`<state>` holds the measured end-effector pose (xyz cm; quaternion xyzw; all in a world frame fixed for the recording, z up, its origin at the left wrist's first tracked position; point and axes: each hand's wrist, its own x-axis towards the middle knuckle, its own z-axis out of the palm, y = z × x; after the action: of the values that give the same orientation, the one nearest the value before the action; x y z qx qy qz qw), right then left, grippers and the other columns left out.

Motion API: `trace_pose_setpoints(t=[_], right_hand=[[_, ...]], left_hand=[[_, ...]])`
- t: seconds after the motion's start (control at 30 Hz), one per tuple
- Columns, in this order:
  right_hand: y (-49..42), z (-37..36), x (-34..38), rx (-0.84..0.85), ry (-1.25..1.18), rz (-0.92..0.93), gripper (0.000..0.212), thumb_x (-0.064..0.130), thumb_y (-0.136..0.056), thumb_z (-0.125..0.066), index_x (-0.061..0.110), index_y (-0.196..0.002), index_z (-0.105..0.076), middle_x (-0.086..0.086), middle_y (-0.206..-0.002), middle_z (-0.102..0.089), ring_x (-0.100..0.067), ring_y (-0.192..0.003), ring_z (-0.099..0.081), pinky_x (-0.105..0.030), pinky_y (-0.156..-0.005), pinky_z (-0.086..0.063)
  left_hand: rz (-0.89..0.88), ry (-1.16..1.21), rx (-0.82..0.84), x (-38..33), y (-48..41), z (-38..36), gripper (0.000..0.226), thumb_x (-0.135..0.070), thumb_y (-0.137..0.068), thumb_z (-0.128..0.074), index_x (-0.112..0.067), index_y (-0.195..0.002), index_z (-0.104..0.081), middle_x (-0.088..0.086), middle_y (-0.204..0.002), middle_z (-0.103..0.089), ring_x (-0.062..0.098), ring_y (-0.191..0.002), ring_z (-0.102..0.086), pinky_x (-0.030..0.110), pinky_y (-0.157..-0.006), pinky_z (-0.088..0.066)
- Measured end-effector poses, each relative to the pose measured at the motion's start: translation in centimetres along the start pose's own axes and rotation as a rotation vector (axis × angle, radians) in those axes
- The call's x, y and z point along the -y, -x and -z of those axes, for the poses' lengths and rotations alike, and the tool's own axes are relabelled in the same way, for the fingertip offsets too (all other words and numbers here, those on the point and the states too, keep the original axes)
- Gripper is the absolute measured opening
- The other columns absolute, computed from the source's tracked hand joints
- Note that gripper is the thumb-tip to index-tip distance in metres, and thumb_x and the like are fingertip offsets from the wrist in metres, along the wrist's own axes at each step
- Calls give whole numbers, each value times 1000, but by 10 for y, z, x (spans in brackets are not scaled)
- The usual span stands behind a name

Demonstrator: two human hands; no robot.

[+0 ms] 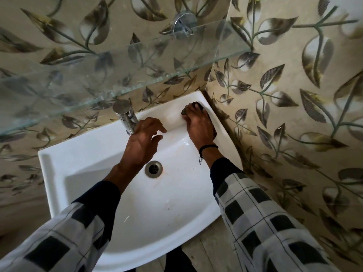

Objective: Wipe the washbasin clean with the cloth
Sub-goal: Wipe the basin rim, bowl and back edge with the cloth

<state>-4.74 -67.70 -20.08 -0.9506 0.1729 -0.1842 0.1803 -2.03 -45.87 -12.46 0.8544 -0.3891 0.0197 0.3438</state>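
A white washbasin point(78, 165) is fixed in the corner of two leaf-patterned walls. My right hand point(198, 124) presses flat on a dark cloth point(195, 104) at the basin's back right ledge; most of the cloth is hidden under the palm and fingers. My left hand point(143, 138) hovers over the bowl next to the chrome tap point(125, 116), fingers spread, holding nothing. The metal drain point(153, 169) lies in the bowl between my forearms. Faint brownish marks show around the drain.
A glass shelf point(137, 61) juts out above the tap and the basin's back edge, held by a chrome bracket point(183, 22). The right wall point(284, 114) runs close along the basin's right rim. Wood-look floor point(206, 252) shows below the front rim.
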Motion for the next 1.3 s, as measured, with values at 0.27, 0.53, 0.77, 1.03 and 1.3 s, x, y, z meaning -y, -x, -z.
trace_pose_setpoints(t=[0.27,0.53,0.77,1.03,1.3], right_hand=[[4,0,27,150,-125,223,39,21,-103,-40,9,-138,-53,-9,-146,-51,-27,-141,-38,-41,-117,-27],[-14,-3,26,30,-349,-55,18,21,-96,-57,10,-105,-68,-10,-149,-44,-25,-129,-49,-33,-105,-41],[-6,2,11,244,-95,303,43,20,-102,-43,10,-144,-47,-8,-154,-39,-24,-145,-31,-45,-119,-22],[9,-7,48,335,30,341,51,32,-103,-26,19,-153,-31,-3,-160,-28,-20,-149,-20,-41,-119,-17],[-4,-3,54,349,105,216,56,38,-103,-15,19,-156,-21,-1,-164,-16,-19,-151,-10,-47,-122,-9]], left_hand=[[44,-23,-131,-3,4,-4,34,8,-79,-69,-11,-107,-68,6,-118,-56,29,-113,-54,41,-93,-47],[59,-4,-101,-1,3,-1,39,9,-77,-68,-11,-111,-65,4,-117,-55,25,-114,-52,36,-92,-47],[97,42,-80,-5,3,2,49,9,-79,-65,-14,-122,-59,0,-122,-53,25,-112,-49,42,-90,-50],[151,88,-93,-8,1,0,59,9,-81,-59,-12,-135,-48,3,-130,-49,23,-120,-47,36,-97,-49],[151,88,-89,-8,2,0,62,9,-79,-58,-12,-137,-47,4,-130,-48,24,-121,-47,41,-96,-50]])
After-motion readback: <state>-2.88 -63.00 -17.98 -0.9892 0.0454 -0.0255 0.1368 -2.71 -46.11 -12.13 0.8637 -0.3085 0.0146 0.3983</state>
